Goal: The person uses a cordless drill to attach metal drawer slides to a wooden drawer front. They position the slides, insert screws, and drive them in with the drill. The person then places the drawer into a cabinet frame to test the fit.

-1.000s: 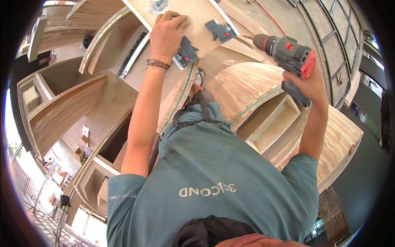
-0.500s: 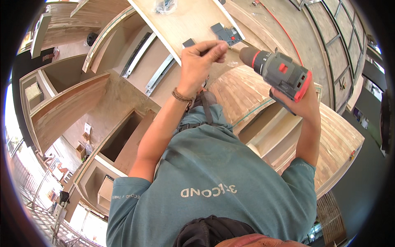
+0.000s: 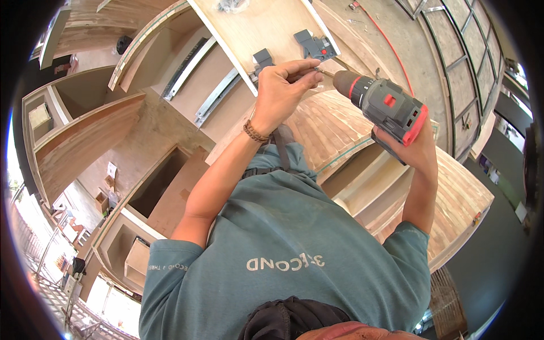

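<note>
Drill in right hand, palm wrapped round its handle; gripping fingers and most of the handle hidden behind the body, a dark corner of the base showing below. Long axis runs forward and leftward from right hand, chuck aimed at left fingertips. Left hand just short of the chuck, thumb and forefinger drawn together; slim dark sliver there, too small to make out, so cannot tell if grasped. Beyond left knuckles, a grey bracket, partly covered; past the fingertips, a second bracket with red button. Under both, pale board, cut off above. Farther out, plastic bag, also cut off, contents unclear.
</note>
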Available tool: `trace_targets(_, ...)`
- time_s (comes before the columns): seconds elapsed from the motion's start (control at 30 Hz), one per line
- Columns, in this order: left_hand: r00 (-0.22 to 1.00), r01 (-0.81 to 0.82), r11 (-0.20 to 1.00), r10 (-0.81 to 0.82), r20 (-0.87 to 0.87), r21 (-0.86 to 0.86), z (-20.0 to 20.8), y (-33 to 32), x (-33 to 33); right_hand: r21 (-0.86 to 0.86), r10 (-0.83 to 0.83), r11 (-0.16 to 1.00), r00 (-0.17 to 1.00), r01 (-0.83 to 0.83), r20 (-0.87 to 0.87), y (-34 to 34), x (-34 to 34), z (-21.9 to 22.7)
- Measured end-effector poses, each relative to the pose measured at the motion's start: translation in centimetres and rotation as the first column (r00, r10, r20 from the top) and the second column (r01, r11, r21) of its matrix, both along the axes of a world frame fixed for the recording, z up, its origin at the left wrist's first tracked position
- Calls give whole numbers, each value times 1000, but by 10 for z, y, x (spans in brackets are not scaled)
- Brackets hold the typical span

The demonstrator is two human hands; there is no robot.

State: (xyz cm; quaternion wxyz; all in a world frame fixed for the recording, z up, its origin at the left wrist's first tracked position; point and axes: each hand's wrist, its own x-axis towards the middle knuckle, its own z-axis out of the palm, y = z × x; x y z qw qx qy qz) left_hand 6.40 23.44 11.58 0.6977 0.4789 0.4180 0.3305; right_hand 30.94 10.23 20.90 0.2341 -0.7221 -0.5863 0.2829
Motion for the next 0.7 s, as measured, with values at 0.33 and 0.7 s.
trace_targets(0.33, 998, -63, 996, 62, -19, -59, -7, -9, 11, -80, -22, 996, 998, 26, 53, 10, -9, 5)
trace_targets(0.7, 968, 31, 976, 25, -250, 216, -4, -9, 16, -184, -46, 980, 987, 74, 151, 41, -2, 13)
